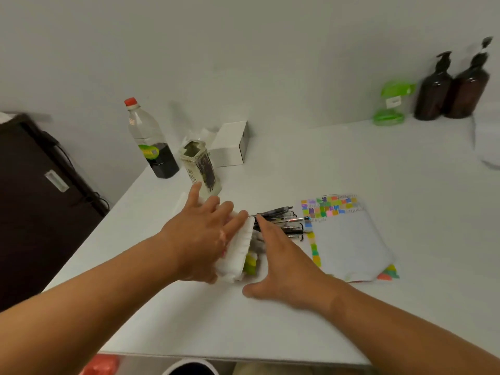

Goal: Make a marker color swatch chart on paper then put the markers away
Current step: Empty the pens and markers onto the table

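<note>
My left hand presses the marker case, grip spread; my right hand, grip also spread, reaches just right of it.

Plain white surface, backed by a pale wall along its far edge. At the far left corner, a clear plastic bottle with a red cap, upright, with dark liquid in its lower part. Just beside it toward the middle, a cream square-mouthed holder with dark markings, with a white cardboard box behind. Toward the far right corner, a green translucent plastic piece and two brown pump bottles, close together. Near the middle, a white sheet of paper edged with coloured swatches. Overlapping its left edge, a bundle of black pens. Left of those, a white ribbed marker case, with green and yellow showing at its near end.
</note>
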Action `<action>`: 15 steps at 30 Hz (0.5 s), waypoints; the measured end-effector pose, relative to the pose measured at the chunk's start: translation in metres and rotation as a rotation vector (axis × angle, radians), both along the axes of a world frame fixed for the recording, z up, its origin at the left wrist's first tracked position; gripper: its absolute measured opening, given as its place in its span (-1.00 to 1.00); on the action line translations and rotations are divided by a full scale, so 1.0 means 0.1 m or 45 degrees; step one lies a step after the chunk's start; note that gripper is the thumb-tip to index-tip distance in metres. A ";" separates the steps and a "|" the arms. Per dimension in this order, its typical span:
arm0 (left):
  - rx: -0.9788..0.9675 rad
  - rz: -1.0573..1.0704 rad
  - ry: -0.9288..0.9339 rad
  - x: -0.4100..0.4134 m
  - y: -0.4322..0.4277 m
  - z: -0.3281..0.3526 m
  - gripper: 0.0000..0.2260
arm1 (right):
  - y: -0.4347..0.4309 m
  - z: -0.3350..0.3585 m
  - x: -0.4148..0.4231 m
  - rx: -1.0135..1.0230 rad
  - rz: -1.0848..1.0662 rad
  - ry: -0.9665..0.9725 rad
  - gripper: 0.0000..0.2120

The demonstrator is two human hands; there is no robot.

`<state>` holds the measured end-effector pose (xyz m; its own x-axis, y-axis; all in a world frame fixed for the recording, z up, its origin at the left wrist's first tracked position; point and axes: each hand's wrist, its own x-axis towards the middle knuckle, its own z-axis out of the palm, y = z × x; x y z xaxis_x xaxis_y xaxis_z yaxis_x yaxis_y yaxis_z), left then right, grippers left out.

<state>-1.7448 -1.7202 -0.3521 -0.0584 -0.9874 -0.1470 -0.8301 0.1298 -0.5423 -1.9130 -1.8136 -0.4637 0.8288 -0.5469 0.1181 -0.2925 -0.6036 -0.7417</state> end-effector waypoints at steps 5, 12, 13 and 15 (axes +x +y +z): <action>0.025 0.051 -0.002 0.04 0.02 0.00 0.13 | 0.01 -0.02 -0.03 -0.137 -0.072 0.091 0.27; 0.009 0.069 0.149 0.20 0.06 -0.04 0.15 | 0.08 0.11 0.17 -0.571 -0.146 0.211 0.08; 0.002 0.066 0.168 0.22 0.05 -0.04 0.16 | 0.08 0.13 0.22 -0.589 -0.156 0.202 0.01; -0.010 0.073 0.192 0.26 0.04 -0.04 0.16 | 0.07 0.18 0.29 -0.593 -0.167 0.196 -0.10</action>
